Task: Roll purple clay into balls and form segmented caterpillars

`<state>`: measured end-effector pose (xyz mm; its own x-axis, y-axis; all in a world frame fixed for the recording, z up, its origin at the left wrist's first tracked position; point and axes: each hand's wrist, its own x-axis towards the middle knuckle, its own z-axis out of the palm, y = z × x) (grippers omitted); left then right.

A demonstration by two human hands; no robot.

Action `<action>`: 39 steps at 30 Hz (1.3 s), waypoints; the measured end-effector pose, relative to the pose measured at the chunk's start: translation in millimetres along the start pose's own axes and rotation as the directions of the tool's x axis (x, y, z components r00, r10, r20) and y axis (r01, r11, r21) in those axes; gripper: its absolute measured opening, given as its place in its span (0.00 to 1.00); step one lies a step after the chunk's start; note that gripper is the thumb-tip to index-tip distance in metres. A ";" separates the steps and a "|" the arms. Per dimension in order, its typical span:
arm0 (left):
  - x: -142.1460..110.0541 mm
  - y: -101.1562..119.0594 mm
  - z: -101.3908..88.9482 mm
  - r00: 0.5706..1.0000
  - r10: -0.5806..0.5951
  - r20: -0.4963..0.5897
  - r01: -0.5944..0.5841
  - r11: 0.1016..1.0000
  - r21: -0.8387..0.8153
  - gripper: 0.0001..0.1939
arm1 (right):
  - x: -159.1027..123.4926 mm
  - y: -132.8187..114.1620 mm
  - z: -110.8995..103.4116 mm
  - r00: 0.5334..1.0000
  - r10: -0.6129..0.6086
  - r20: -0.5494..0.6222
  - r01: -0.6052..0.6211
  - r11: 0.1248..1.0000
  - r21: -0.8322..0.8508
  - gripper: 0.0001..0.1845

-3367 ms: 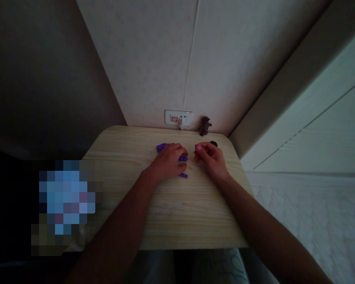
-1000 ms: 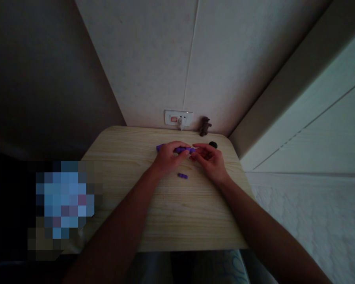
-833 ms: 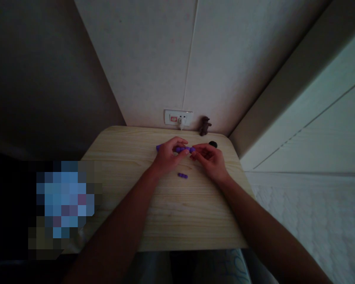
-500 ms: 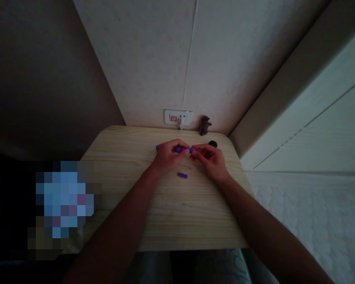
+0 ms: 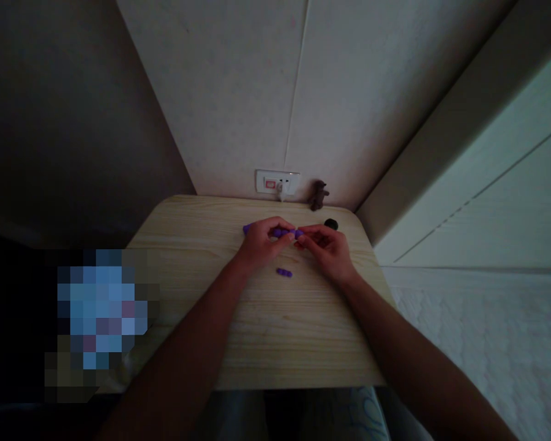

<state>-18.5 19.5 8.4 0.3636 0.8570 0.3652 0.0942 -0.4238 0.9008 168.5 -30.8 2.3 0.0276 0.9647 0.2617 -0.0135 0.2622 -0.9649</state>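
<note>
My left hand (image 5: pixel 261 244) is closed, thumb and fingers pinching a purple knobbly piece (image 5: pixel 282 233) that looks like joined balls. At its other end, the fingertips of my right hand (image 5: pixel 329 251) pinch the same piece, so it spans the gap between my hands. A small red thing (image 5: pixel 298 245) shows beneath the right fingertips; its kind cannot be made out. Another purple lump (image 5: pixel 247 229) peeks out behind my left hand, mostly hidden. On the tabletop nearer me lies a short purple row of joined balls (image 5: pixel 284 272), touched by neither hand.
The pale wooden table (image 5: pixel 298 343) stands against a wall with a socket and plug (image 5: pixel 278 182). A small dark brown bear figure (image 5: pixel 318 195) stands at the back edge. A black round object (image 5: pixel 331 225) sits just beyond my right hand. Something pixelated (image 5: pixel 101 309) covers the left side.
</note>
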 end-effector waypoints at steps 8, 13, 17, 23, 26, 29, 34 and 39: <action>0.1 3.0 -0.3 1.000 -0.018 -0.013 0.018 1.000 0.014 0.12 | 0.7 -1.6 0.4 1.000 0.002 0.005 -0.002 1.000 -0.017 0.21; 0.2 4.5 -0.6 1.000 -0.014 -0.020 0.014 1.000 -0.008 0.11 | 0.5 1.6 -0.4 1.000 0.005 0.002 -0.005 0.999 -0.033 0.24; 0.6 1.7 -0.3 0.999 -0.019 -0.029 0.018 1.000 -0.025 0.11 | 0.6 5.4 -2.6 1.000 0.001 0.002 -0.001 0.999 -0.052 0.26; 1.2 0.0 0.2 1.000 -0.015 -0.020 0.014 0.999 -0.029 0.11 | 1.5 5.6 -2.7 1.000 -0.008 -0.020 0.006 0.998 -0.069 0.26; 0.9 2.2 0.2 1.000 -0.013 -0.016 0.013 1.000 -0.024 0.11 | 1.9 4.2 -2.4 1.000 -0.018 -0.024 0.016 0.997 -0.074 0.23; 0.5 3.5 0.3 1.000 -0.008 -0.010 0.008 1.000 -0.018 0.11 | 1.8 2.9 -3.0 1.000 -0.020 -0.023 0.017 0.994 -0.104 0.21; 0.4 1.4 1.1 0.999 -0.030 -0.011 0.029 0.999 -0.045 0.13 | 0.4 1.6 -3.5 0.998 -0.044 -0.034 0.040 0.993 -0.108 0.23; 0.7 0.5 1.6 0.999 -0.029 -0.017 0.028 0.997 -0.069 0.14 | -0.1 2.1 -2.0 0.998 -0.058 -0.038 0.053 0.991 -0.126 0.22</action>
<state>-16.7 19.5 8.7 0.3451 0.8737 0.3427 0.0401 -0.3786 0.9247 170.5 -30.4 0.2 0.0668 0.9462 0.3168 0.1139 0.3082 -0.9445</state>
